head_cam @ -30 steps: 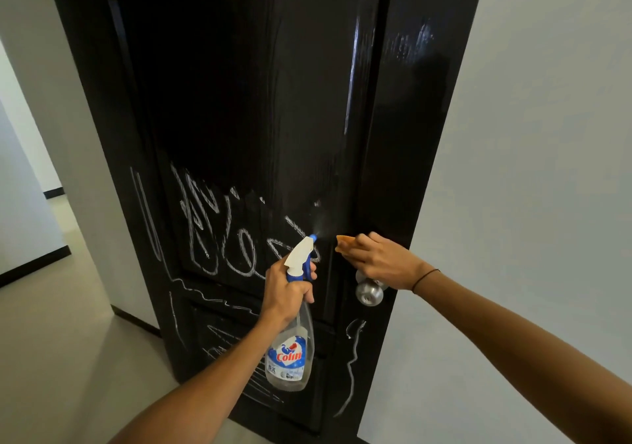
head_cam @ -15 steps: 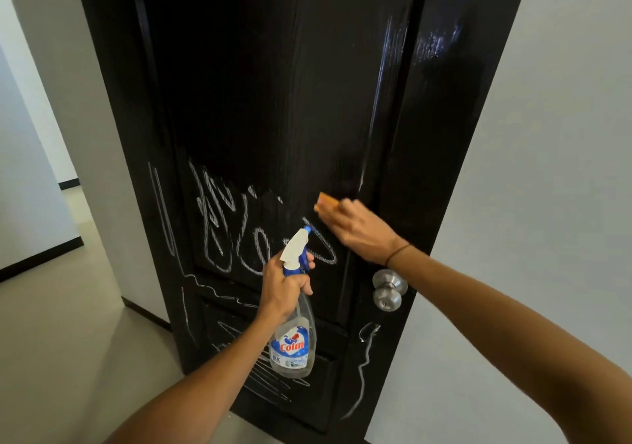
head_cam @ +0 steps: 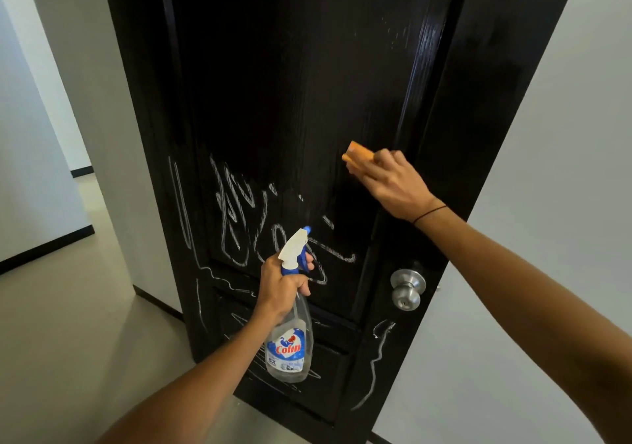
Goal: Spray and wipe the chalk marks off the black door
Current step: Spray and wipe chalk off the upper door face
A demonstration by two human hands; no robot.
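Your right hand (head_cam: 393,183) presses the orange cloth (head_cam: 357,156) on the black door (head_cam: 290,84); your left hand (head_cam: 282,286) grips the spray bottle (head_cam: 290,341) before the chalk marks (head_cam: 239,211), left of the doorknob (head_cam: 407,289).

A spray bottle (head_cam: 290,344), low in the centre of the frame, carries the one clearly readable word in view: "Colin", in red letters across a blue and white label (head_cam: 286,349) on its clear lower body. Just beneath the brand name, at the label's lower left, stands "6X"; the smaller print beside and below it is too fine to make out. White chalk marks (head_cam: 239,211) sprawl over the black door (head_cam: 307,67) at centre left and lower right of the frame, but they form loose scribbles and loops, not legible letters or numbers.
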